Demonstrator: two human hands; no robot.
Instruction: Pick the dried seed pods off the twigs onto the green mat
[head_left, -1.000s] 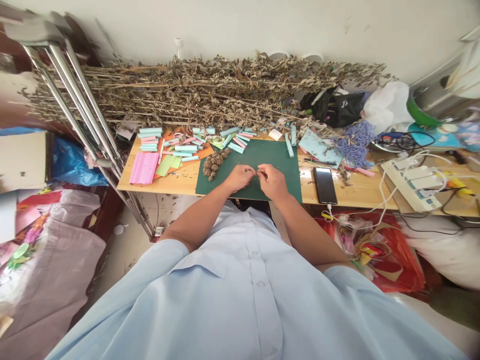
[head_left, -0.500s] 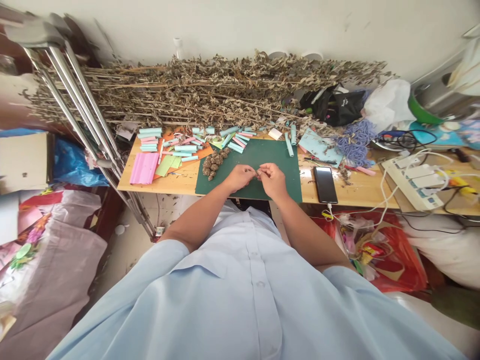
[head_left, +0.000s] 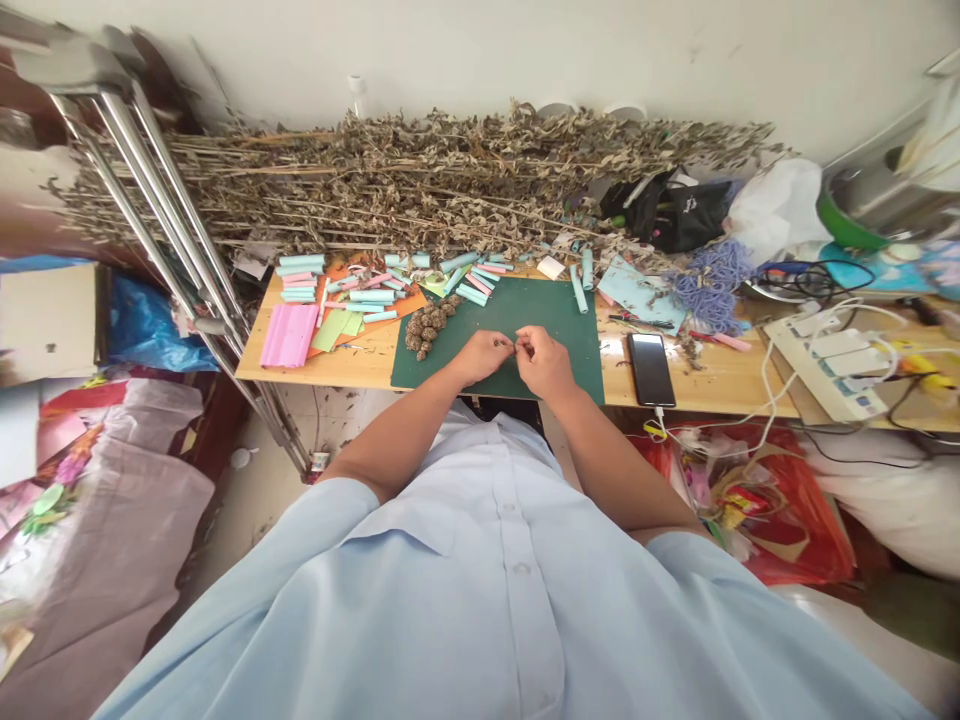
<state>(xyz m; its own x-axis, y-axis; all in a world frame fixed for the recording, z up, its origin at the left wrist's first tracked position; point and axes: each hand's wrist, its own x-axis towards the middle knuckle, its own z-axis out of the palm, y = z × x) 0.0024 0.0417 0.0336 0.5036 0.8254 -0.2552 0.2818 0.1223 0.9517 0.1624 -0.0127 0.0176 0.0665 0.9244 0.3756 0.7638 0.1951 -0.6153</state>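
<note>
Over the dark green mat (head_left: 495,310), my left hand (head_left: 484,356) and my right hand (head_left: 544,362) meet fingertip to fingertip. Both are closed in a pinch. Whatever sits between the fingers is too small and covered to make out. Just left of my left hand, a cluster of brown, rough balls of dried plant matter (head_left: 427,328) rests on the mat. Rolled blue and pink paper tubes (head_left: 474,284) lie at the mat's back edge, and two blue tubes (head_left: 578,288) lie at its back right.
Bundles of dried leafy stalks (head_left: 420,185) line the wall. A phone (head_left: 651,370) on a cable, purple string (head_left: 712,285) and a power strip (head_left: 829,360) occupy the right. Pink paper (head_left: 289,336) lies left. Metal crutches (head_left: 161,220) lean at the table's left end.
My right hand's fingers have curled in a little more at the fingertips. My left hand and the things on the table look the same.
</note>
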